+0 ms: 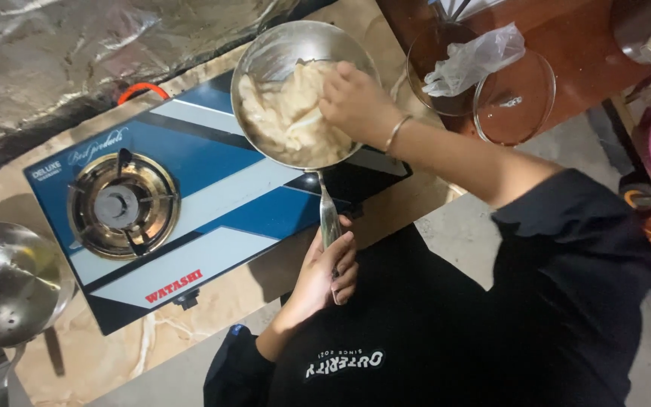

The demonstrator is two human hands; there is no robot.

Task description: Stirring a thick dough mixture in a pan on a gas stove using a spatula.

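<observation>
1. Two hands: left hand (325, 267) clasps the pan (303, 90) handle; right hand (356, 102) pinches pale dough (284, 120).
2. Dough, inside the pan on the stove (190, 203), likely soft, sticky; handle likely the safest grip.

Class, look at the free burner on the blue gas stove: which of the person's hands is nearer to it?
Left. The left hand grips the pan handle below and right of the burner; the right hand is in the pan, farther right.
</observation>
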